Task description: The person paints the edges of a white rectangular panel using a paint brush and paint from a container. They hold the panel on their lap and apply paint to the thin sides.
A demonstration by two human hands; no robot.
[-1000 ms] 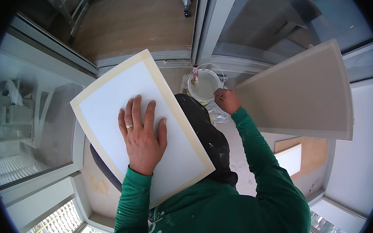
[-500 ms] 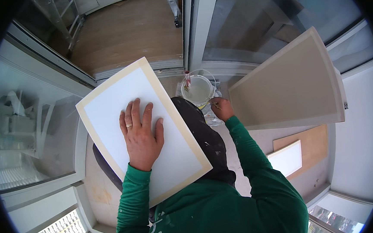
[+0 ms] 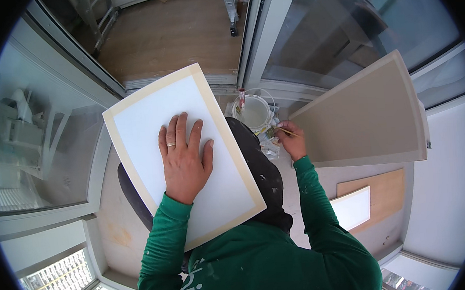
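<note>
A white panel (image 3: pixel 149 116) with a cream border lies tilted across my lap. Flat on its face rests my left hand (image 3: pixel 186 167), fingers spread and a ring on one of them. Beside a small paint bucket (image 3: pixel 254 114), my right hand (image 3: pixel 294 143) pinches a thin stick-like wooden handle (image 3: pixel 290 132), which looks like that of a fine paintbrush. Its tip is hard to make out against the plastic. In the bucket is pale paint, and a brush with a red-and-white handle (image 3: pixel 241 98) stands at its left side.
A large beige panel (image 3: pixel 360 117) leans at the right by the glass door. Behind it on the floor lie a small white panel (image 3: pixel 353 209) and a brown board (image 3: pixel 386 188). Crumpled plastic (image 3: pixel 270 149) lies under the bucket. A ladder (image 3: pixel 106 19) stands beyond the doorway.
My right hand has drawn a little away from the bucket, to the right and nearer me, and the thin handle shows more clearly. My left hand stays flat on the panel. The view has shifted slightly.
</note>
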